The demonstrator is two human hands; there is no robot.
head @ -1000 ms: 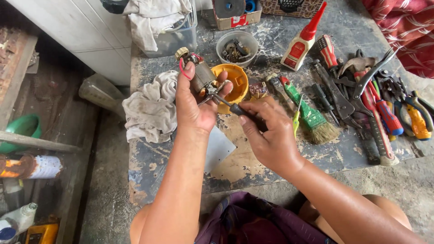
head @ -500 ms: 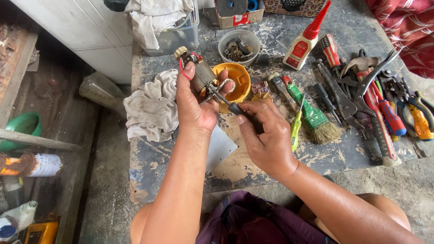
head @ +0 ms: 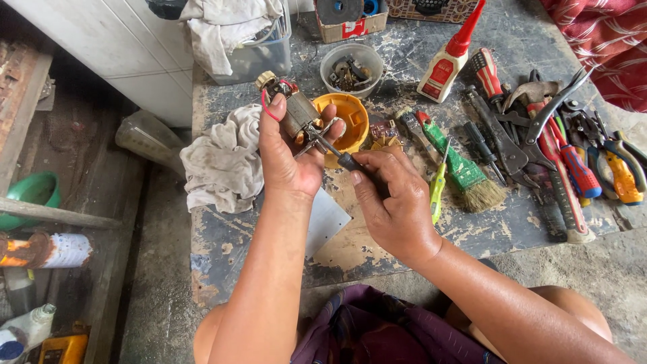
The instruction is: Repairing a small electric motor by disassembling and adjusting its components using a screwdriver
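My left hand (head: 291,160) grips a small motor armature (head: 291,108) with copper windings and a red wire, holding it over the worn board. My right hand (head: 394,199) is closed on a dark-handled screwdriver (head: 337,154); its tip rests against the armature's lower end. Just behind the armature sits an orange bowl (head: 350,116).
A grey rag (head: 222,158) lies left of my hands. A clear bowl of small parts (head: 350,67), a glue bottle (head: 448,57), a green brush (head: 465,168), a yellow-green pen tool (head: 438,192) and a pile of pliers and screwdrivers (head: 559,145) fill the right side. A plastic tub (head: 259,57) stands behind.
The screwdriver has slid a little toward the armature, and both hands have shifted slightly. The grips are unchanged.
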